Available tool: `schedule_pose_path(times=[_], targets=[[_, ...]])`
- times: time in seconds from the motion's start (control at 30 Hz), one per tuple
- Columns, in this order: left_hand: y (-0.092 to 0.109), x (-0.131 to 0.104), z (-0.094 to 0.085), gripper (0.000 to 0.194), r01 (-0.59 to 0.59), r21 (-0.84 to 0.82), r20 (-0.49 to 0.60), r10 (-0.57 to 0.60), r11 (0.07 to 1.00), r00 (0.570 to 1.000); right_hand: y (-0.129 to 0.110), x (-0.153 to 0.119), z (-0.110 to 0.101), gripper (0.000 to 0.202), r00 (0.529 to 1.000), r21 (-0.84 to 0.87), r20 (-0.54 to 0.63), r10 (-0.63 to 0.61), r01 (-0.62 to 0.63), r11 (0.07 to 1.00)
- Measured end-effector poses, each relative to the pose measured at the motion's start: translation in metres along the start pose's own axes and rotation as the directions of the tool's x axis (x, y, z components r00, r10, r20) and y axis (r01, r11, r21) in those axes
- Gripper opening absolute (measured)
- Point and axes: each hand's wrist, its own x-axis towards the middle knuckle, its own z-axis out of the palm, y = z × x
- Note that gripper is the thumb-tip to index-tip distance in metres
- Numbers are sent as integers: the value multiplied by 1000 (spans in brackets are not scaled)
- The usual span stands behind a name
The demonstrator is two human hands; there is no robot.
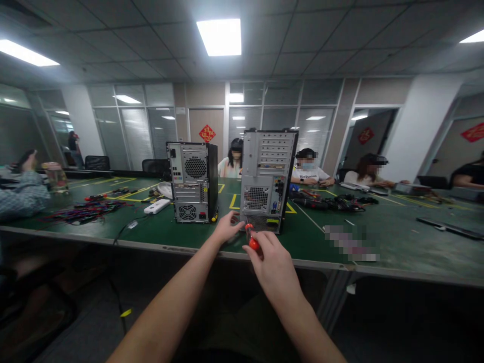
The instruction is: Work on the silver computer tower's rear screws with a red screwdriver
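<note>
Two computer towers stand upright with their back panels facing me: a taller one (264, 156) at the centre right and a shorter one (191, 189) to its left. My right hand (270, 252) grips a screwdriver (252, 243) with a red and clear handle, its shaft pointing at the lower left of the taller tower's back. My left hand (228, 228) is at that tower's lower left corner, fingers apart, close to the screwdriver's front end. The contact between the screwdriver tip and the panel is too small to make out.
Tangled cables (85, 210) and a white device (157, 206) lie left on the green table (212, 242). Black cables (336, 202) lie behind to the right, a dark flat bar (449, 228) at far right. Several people sit around the table.
</note>
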Motion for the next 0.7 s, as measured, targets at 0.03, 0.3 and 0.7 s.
schedule_pose_path(times=[0.03, 0.3, 0.7], targets=[[0, 0, 0, 37, 0, 0, -1, 0, 1000, 1000, 1, 0, 0, 23, 1000, -5, 14, -22, 22, 1000], [-6, 0, 0, 37, -15, 11, -11, 15, 1000, 1000, -1, -2, -4, 25, 992, -44, 104, -79, 84, 996], [-1, -1, -1, 35, 8, 18, 3, -8, 1000, 1000, 2, -4, -4, 31, 984, -113, 132, -121, 137, 984]])
